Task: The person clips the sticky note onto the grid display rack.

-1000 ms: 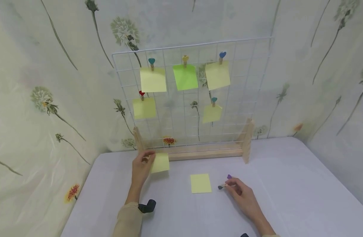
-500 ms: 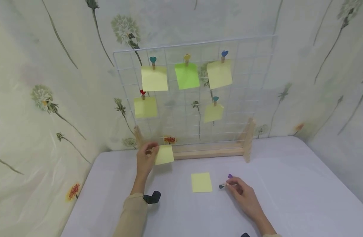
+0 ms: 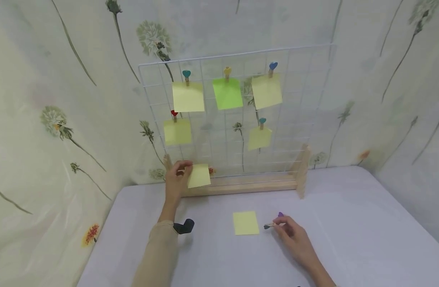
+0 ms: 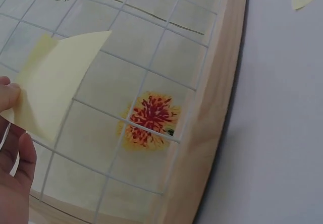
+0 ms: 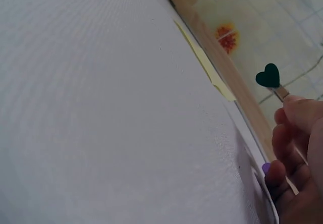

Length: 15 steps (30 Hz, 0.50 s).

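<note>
A pale yellow sticky note is pinched at its left edge by my left hand, in front of the grid's lower left part. In the left wrist view the held note bends slightly, thumb on its near side. My right hand, low over the table at the right, pinches a small wooden clothespin topped with a dark green heart. A purple heart clip shows just beyond its fingers, partly hidden by them. Another yellow sticky note lies flat on the table between the hands.
A white wire grid stands in a wooden base at the table's back. Heart clothespins hold several notes on it, among them a bright green note and a yellow note. A flower-patterned curtain hangs behind.
My left hand has risen with the sticky note and moved slightly right, from near the tabletop to in front of the grid. The right hand stays nearly still with its clothespin.
</note>
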Each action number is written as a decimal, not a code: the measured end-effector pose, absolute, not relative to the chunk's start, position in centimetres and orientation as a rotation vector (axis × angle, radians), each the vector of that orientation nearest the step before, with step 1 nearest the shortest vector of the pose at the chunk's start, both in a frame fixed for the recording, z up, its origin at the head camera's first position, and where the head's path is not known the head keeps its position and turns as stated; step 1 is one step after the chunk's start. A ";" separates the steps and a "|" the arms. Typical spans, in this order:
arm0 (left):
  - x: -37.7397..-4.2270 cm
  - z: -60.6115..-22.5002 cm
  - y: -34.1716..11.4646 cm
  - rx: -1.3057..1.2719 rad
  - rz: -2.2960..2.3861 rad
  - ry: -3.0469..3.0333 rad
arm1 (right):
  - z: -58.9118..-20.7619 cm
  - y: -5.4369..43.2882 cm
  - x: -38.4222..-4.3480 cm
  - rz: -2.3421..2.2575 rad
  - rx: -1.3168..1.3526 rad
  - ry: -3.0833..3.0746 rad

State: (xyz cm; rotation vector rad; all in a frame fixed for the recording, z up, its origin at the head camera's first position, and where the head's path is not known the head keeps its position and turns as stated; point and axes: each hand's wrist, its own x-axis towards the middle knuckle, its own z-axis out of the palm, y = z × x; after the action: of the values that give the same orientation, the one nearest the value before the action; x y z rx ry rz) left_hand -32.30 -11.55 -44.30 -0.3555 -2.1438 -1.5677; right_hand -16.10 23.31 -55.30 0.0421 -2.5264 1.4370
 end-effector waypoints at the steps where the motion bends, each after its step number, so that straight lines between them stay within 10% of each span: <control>1: -32.3 -43.9 -11.5 -0.363 -1.571 -2.138 | -55.2 23.3 -16.1 1.425 0.048 -2.520; 15: -32.3 -41.7 -11.2 -0.369 -1.575 -2.115 | -53.3 21.6 -17.7 1.270 0.136 -2.471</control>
State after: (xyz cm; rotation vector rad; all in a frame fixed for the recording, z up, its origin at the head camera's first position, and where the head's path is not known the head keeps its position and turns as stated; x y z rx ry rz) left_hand -32.34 -11.17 -41.70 -0.3688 -2.1150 -1.5754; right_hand -17.65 21.56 -53.34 0.1360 -2.4707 1.2703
